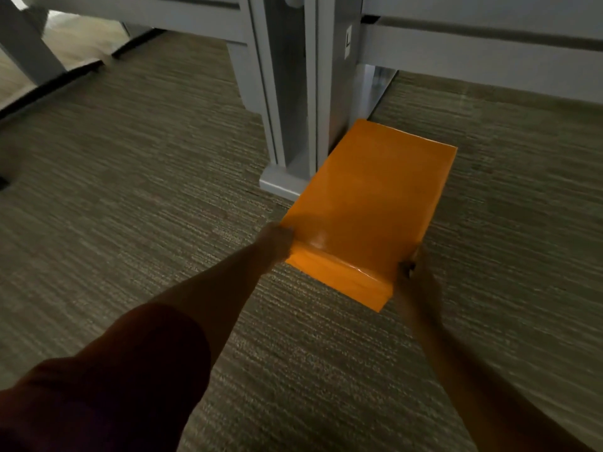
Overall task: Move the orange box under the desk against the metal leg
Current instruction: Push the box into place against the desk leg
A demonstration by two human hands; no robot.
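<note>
An orange box (pixel 372 203) lies flat on the carpet under the desk, long side running away from me. Its far left edge touches the grey metal leg (pixel 293 102), whose foot plate (pixel 280 182) rests on the floor. My left hand (pixel 275 244) grips the box's near left corner. My right hand (pixel 419 282) holds the near right corner, fingers wrapped on the side. Both arms stretch forward; the left sleeve is dark red.
Striped grey-brown carpet (pixel 146 190) covers the floor on both sides. Grey desk rails (pixel 483 50) run across the top. Another grey leg (pixel 26 44) stands at the far left beside a dark strip.
</note>
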